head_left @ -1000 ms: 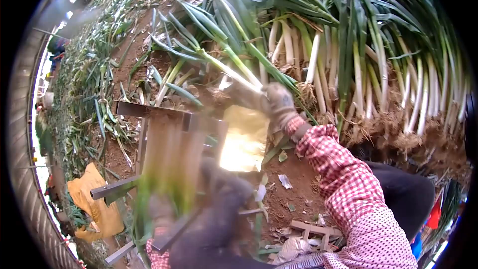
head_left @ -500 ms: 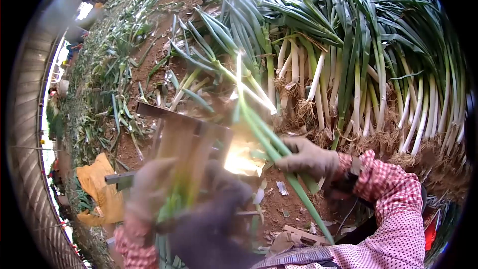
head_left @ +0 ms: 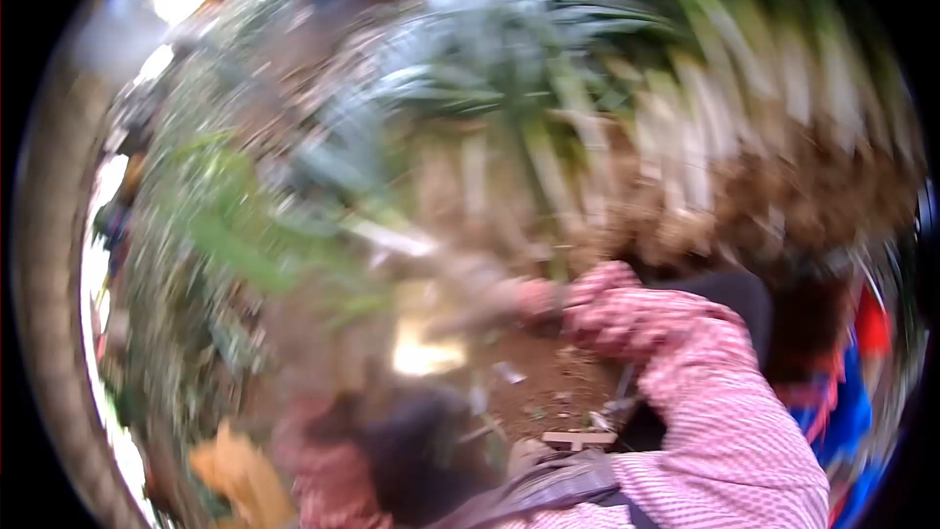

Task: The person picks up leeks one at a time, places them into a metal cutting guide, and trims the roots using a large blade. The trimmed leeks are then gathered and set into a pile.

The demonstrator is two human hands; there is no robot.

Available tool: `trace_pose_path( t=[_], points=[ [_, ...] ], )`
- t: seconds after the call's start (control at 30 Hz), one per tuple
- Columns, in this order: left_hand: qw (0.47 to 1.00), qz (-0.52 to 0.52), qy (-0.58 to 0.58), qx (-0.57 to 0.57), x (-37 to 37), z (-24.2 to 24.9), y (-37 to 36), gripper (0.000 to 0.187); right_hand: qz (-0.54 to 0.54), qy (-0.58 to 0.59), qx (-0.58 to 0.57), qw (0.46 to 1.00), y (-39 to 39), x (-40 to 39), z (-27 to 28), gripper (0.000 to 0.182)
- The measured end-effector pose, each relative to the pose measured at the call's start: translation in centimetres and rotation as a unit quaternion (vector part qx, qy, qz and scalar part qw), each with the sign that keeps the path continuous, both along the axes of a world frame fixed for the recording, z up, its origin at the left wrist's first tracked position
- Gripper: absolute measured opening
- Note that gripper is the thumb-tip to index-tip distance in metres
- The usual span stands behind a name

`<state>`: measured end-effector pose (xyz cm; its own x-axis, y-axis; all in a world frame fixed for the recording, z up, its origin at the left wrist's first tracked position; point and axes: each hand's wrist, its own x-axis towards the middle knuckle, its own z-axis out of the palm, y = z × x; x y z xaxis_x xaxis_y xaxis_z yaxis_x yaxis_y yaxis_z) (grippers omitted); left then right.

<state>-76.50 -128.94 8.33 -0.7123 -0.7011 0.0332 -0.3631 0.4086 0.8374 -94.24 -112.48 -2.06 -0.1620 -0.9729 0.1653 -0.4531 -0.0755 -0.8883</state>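
Heavy motion smear covers both hands. My right hand (head_left: 470,284) reaches forward and left, its fingers at the white stalk of a large green onion (head_left: 392,238), whose leaves fan out toward the back left. I cannot tell whether the fingers have closed on it. Lower left, my left hand (head_left: 318,353) is a brown blur above its checked sleeve (head_left: 328,470). Blurred green leaves (head_left: 245,245) streak across just beyond that hand. A bright sunlit patch (head_left: 428,341) shows between the hands.
A long row of green onions (head_left: 685,137) with rooty, soil-covered ends lies across the back and right. Trimmed leaves (head_left: 211,304) litter the ground on the left. An orange-yellow cloth (head_left: 240,475) lies lower left. Red and blue items (head_left: 847,392) sit at the right.
The view has swung. My right hand has moved left from the green stalks it held to the lying green onion. Green leaves now blur past on the left, beyond my left hand.
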Motion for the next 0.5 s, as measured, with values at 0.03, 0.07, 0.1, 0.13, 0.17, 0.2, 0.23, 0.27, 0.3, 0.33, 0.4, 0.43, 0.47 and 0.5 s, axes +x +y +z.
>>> trace_pose_path(
  t=[0.03, 0.07, 0.1, 0.13, 0.17, 0.2, 0.23, 0.27, 0.3, 0.33, 0.4, 0.43, 0.47, 0.5],
  points=[
    [0.998, 0.014, 0.041, 0.049, 0.3, 0.4, -0.7, 0.035, 0.056, 0.057, 0.077, 0.994, 1.5, 0.1, 2.5, 0.078],
    [0.99, 0.027, 0.082, 0.111, 0.7, 0.4, -2.0, 0.038, 0.061, -0.042, 0.035, 0.997, 0.7, 2.4, -2.9, 0.069],
    [0.977, 0.035, 0.112, 0.177, 1.8, 0.6, -3.9, 0.04, 0.109, -0.117, 0.119, 0.98, 2.4, 3.4, -0.9, 0.054],
    [0.962, 0.027, 0.13, 0.238, 2.6, 0.5, -5.4, 0.043, 0.124, -0.161, 0.08, 0.976, 2.7, 5.0, -2.4, 0.041],
    [0.946, 0.008, 0.145, 0.291, 3.2, 0.2, -6.6, 0.045, 0.106, -0.183, 0.08, 0.974, 4.1, 5.8, -1.6, 0.032],
    [0.93, -0.016, 0.157, 0.332, 3.6, -0.1, -7.1, 0.048, 0.04, -0.216, 0.038, 0.975, 5.5, 7.1, -2.1, 0.03],
    [0.923, -0.026, 0.161, 0.348, 2.6, 0.1, -5.9, 0.048, -0.023, -0.244, -0.011, 0.97, 6.6, 8.5, -2.5, 0.027],
    [0.918, 0.053, 0.213, 0.331, -1.0, 3.5, 2.0, 0.047, -0.024, -0.322, -0.039, 0.946, 7.8, 9.7, -2.9, 0.028],
    [0.903, 0.133, 0.263, 0.313, -4.2, 6.7, 10.4, 0.045, -0.048, -0.337, -0.093, 0.936, 10.5, 9.6, -1.2, 0.028],
    [0.909, 0.04, 0.245, 0.335, -5.1, 7.5, 12.8, 0.044, -0.061, -0.349, -0.091, 0.931, 12.6, 9.2, -0.3, 0.03],
    [0.898, -0.143, 0.209, 0.361, -6.4, 9.1, 17.0, 0.042, -0.106, -0.347, -0.158, 0.918, 17.2, 8.0, 1.5, 0.037],
    [0.88, -0.236, 0.188, 0.368, -7.2, 9.6, 18.8, 0.041, -0.161, -0.413, -0.196, 0.875, 20.7, 7.3, 4.5, 0.033],
    [0.89, -0.211, 0.164, 0.369, -8.3, 6.8, 16.5, 0.038, -0.204, -0.42, -0.226, 0.855, 23.8, 6.0, 6.4, 0.036],
    [0.899, -0.186, 0.141, 0.37, -9.3, 4.1, 14.3, 0.036, -0.244, -0.429, -0.255, 0.831, 26.9, 4.6, 8.0, 0.039]
  ],
)
